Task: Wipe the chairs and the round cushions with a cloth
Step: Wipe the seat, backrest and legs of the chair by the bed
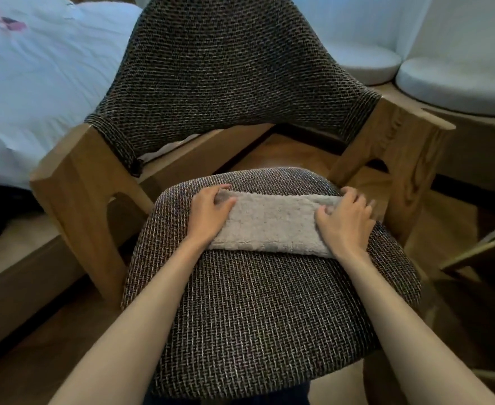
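Left hand (211,211) and right hand (345,220) grip opposite ends of the cloth (272,223), lying crosswise toward the rear of the seat (255,317).

Single head-worn view, wide-angle. Faces forward and steeply down, close above brown woven-fabric, wooden-framed chair (269,331); its backrest (225,68) fills upper frame.

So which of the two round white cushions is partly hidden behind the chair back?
The left cushion: the woven chair back cuts off its left edge, while the right cushion sits clear of it, farther right.
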`<state>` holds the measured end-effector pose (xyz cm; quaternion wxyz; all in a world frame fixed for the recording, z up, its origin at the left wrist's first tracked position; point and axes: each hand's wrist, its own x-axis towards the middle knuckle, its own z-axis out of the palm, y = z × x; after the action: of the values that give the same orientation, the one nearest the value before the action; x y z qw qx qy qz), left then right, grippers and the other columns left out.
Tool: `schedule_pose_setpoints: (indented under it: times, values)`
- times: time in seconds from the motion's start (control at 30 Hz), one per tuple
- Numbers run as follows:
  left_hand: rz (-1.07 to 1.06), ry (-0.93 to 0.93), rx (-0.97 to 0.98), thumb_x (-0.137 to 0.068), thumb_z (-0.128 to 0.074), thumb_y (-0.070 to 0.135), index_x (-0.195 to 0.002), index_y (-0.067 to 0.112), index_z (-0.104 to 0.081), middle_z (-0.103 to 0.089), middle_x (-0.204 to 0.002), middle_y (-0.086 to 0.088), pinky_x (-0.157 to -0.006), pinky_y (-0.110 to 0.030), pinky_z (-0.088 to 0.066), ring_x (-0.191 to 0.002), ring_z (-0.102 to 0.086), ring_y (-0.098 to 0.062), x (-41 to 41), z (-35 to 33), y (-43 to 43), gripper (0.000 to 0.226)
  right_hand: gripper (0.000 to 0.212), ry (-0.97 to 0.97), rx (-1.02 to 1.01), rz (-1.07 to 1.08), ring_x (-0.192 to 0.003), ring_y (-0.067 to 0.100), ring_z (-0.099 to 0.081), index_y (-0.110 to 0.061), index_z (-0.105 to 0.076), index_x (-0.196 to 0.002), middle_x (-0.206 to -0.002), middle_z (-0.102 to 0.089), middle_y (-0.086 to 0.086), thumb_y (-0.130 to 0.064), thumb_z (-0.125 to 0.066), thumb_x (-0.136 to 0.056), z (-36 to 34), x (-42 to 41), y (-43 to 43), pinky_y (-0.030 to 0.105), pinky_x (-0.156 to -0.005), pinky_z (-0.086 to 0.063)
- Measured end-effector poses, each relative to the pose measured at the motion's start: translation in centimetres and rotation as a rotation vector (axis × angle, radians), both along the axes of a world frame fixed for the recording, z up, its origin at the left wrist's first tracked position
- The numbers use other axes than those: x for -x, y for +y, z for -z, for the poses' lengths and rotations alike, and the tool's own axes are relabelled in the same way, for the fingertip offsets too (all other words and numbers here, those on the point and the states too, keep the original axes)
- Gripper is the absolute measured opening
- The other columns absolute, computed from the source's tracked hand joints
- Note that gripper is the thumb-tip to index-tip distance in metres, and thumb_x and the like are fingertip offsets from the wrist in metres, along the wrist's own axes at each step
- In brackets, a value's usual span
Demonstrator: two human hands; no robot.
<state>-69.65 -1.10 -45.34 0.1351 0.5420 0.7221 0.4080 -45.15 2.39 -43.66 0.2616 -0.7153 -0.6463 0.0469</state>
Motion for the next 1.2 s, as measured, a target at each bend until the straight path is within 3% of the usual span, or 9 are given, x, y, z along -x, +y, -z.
schedule_pose_setpoints:
  times: [0.27, 0.43, 0.6, 0.77, 0.83, 0.9, 1.0, 1.1, 1.2]
  values:
    - [-0.012, -0.022, 0.013, -0.087, -0.065, 0.036, -0.127, 0.026, -0.057, -0.060, -0.124, 0.004, -0.095, -0.030, -0.043, -0.109, -0.053, -0.008, 0.2, 0.0, 0.0, 0.041, 0.058, -0.138, 0.084, 0.080, -0.111, 0.038, -0.053, 0.000, -0.056, -0.112, -0.115, -0.062, 0.020, -0.053, -0.056, -0.087, -0.7, -0.5, -0.4, 0.046, -0.092, -0.038]
    - [0.008, -0.141, -0.046, -0.086, -0.068, 0.030, -0.121, 0.021, -0.061, -0.062, -0.110, 0.010, -0.077, -0.006, -0.037, -0.092, -0.052, 0.002, 0.4, -0.3, -0.3, 0.037, 0.018, 0.429, 0.089, -0.271, -0.078, 0.013, -0.063, -0.017, -0.065, -0.087, -0.081, -0.067, -0.008, -0.035, -0.066, -0.084, -3.8, 0.4, 0.0, 0.028, -0.063, -0.045]
    - [0.043, -0.358, -0.044, -0.095, -0.056, 0.027, -0.128, 0.017, -0.056, -0.058, -0.123, 0.004, -0.066, -0.002, -0.042, -0.096, -0.053, 0.001, 1.6, -0.6, -0.2, 0.034, 0.033, 0.649, 0.056, -0.421, -0.093, 0.003, -0.060, -0.023, -0.056, -0.115, -0.101, -0.059, -0.016, -0.032, -0.067, -0.086, -6.3, 5.4, 0.1, 0.020, -0.077, -0.050]
    - [0.035, -0.569, -0.040, -0.099, -0.049, 0.012, -0.135, 0.014, -0.049, -0.051, -0.135, -0.001, -0.100, -0.029, -0.046, -0.119, -0.050, -0.010, 3.5, -0.8, -0.7, 0.037, 0.028, 0.451, 0.321, -0.694, -0.077, 0.002, -0.066, -0.017, -0.060, -0.123, -0.099, -0.069, -0.008, -0.026, -0.045, -0.100, -5.0, 9.2, -2.1, 0.018, -0.068, -0.053]
    - [0.053, -0.500, -0.063, -0.098, -0.049, 0.010, -0.135, 0.015, -0.049, -0.051, -0.134, 0.002, -0.096, -0.021, -0.046, -0.114, -0.052, -0.007, 3.8, -0.7, -1.2, 0.037, 0.024, 0.497, 0.167, -0.676, -0.077, 0.001, -0.067, -0.019, -0.064, -0.115, -0.092, -0.070, -0.011, -0.015, -0.045, -0.099, -4.2, 9.3, -2.7, 0.021, -0.072, -0.056]
    - [0.072, -0.366, -0.079, -0.098, -0.048, 0.010, -0.134, 0.017, -0.050, -0.051, -0.134, 0.004, -0.086, -0.007, -0.044, -0.110, -0.051, -0.003, 3.8, -0.7, -1.4, 0.037, 0.024, 0.398, 0.007, -0.620, -0.099, 0.006, -0.062, -0.023, -0.063, -0.116, -0.106, -0.067, -0.010, -0.016, -0.048, -0.097, -3.2, 8.9, -2.5, 0.029, -0.088, -0.052]
    - [0.110, -0.212, -0.053, -0.098, -0.049, 0.011, -0.135, 0.016, -0.049, -0.050, -0.137, 0.001, -0.097, -0.019, -0.043, -0.121, -0.049, -0.010, 3.5, -0.9, -1.5, 0.038, 0.047, 0.135, 0.166, -0.639, -0.138, 0.020, -0.029, -0.029, -0.041, -0.141, -0.146, -0.041, -0.003, -0.041, -0.047, -0.096, -1.3, 8.7, -2.3, 0.043, -0.113, -0.027]
    - [0.107, -0.101, -0.038, -0.098, -0.048, 0.012, -0.135, 0.016, -0.050, -0.050, -0.137, -0.001, -0.110, -0.034, -0.035, -0.128, -0.044, -0.013, 3.6, -1.2, -1.8, 0.037, 0.072, -0.188, 0.287, -0.649, -0.145, 0.028, 0.002, -0.036, -0.015, -0.151, -0.160, -0.010, -0.002, -0.069, -0.032, -0.089, 0.8, 9.6, -3.0, 0.050, -0.117, 0.003]
    - [0.057, -0.087, -0.027, -0.098, -0.047, 0.012, -0.133, 0.016, -0.052, -0.051, -0.135, -0.001, -0.110, -0.033, -0.033, -0.127, -0.044, -0.014, 4.3, -1.1, -2.0, 0.036, 0.089, -0.259, 0.236, -0.628, -0.139, 0.031, -0.013, -0.040, -0.018, -0.149, -0.155, -0.018, -0.004, -0.087, -0.019, -0.073, 1.2, 10.1, -3.3, 0.054, -0.112, -0.010]
